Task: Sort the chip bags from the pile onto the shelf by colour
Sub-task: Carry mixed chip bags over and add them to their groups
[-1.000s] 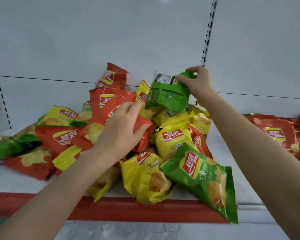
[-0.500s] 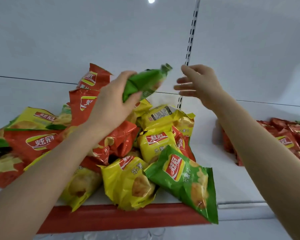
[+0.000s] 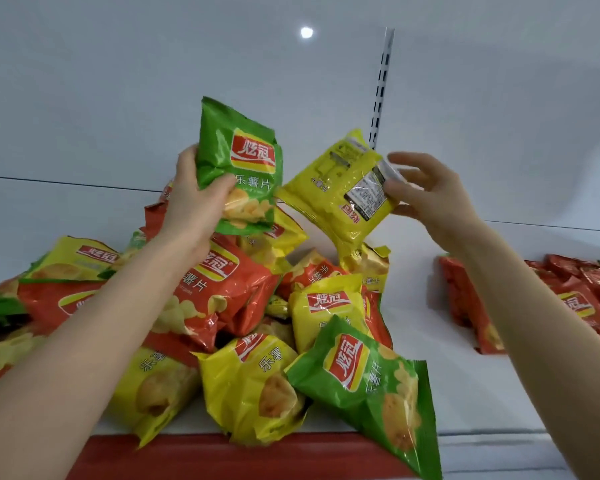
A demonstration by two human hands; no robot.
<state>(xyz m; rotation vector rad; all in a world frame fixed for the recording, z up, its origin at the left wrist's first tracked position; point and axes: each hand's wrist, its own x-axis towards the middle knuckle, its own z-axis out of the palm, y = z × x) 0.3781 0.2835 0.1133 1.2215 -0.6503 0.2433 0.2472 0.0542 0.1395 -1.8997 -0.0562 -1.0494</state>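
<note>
Left hand [image 3: 194, 202] grips green chip bag [image 3: 243, 161] upright, clear of pile [image 3: 257, 306]; right hand [image 3: 430, 195] pinches yellow chip bag [image 3: 340, 192] by edge. Colours kept apart, likely for separate groups.

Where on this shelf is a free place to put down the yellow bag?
The bare white shelf between the mixed pile and the row of red bags at right is free. Left and centre are crowded; the front green bag overhangs the front edge.
</note>
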